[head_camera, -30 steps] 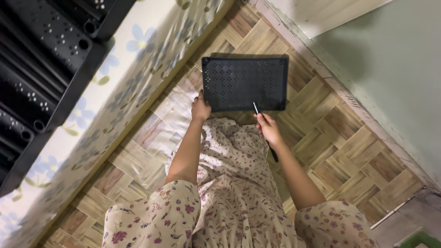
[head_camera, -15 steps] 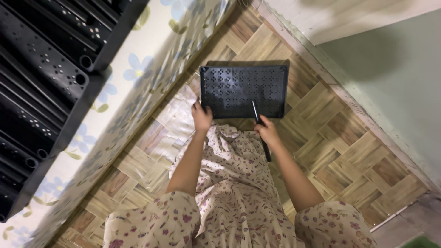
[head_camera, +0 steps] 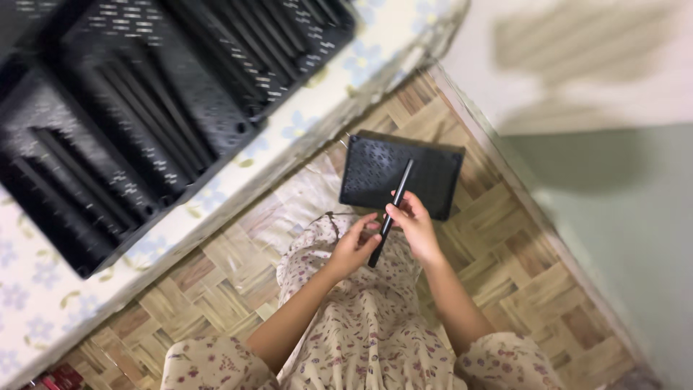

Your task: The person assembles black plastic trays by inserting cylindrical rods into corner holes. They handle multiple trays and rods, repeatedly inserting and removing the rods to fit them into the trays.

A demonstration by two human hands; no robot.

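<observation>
Rod (head_camera: 392,208), thin and black, sits pinched in my right hand (head_camera: 415,225) above my lap, its tip over the perforated black panel (head_camera: 401,173) on the floor. My left hand (head_camera: 355,245), fingers loosely curled, touches its lower end.

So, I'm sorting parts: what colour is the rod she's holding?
Black; the rod shows in the head view.

A perforated panel (head_camera: 401,175) lies on the floor (head_camera: 505,253) ahead; stacked panels (head_camera: 144,108) apparently rest on the bed (head_camera: 43,318) left.
</observation>
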